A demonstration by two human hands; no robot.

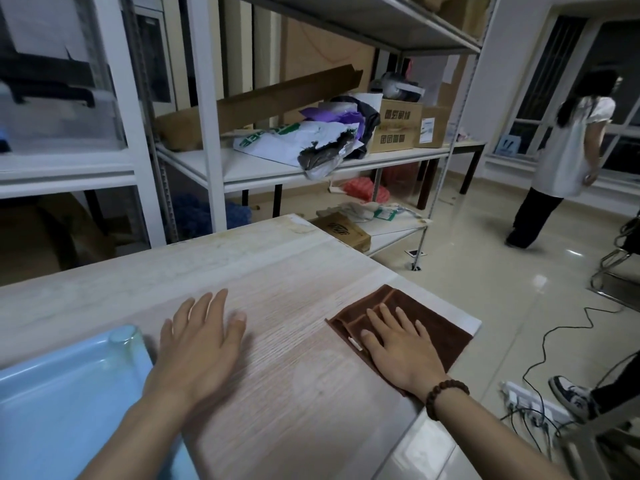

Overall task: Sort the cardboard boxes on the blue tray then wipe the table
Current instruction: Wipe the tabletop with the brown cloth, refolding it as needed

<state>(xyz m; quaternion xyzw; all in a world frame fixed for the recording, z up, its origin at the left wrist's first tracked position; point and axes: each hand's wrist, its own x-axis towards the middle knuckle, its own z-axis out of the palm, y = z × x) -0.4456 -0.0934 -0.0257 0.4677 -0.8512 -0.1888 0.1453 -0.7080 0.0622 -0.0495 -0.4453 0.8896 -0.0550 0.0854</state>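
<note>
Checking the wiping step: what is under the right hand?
The right hand lies flat on a folded brown cloth, which rests on the wooden table near its corner. The table surface beneath the cloth is covered.

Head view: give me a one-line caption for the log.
Right hand flat on a brown cloth near the table corner; left hand rests beside the blue tray.

Probably a storeroom: metal shelving [214, 133] with cardboard boxes [394, 126], tiled floor [485, 289].
</note>
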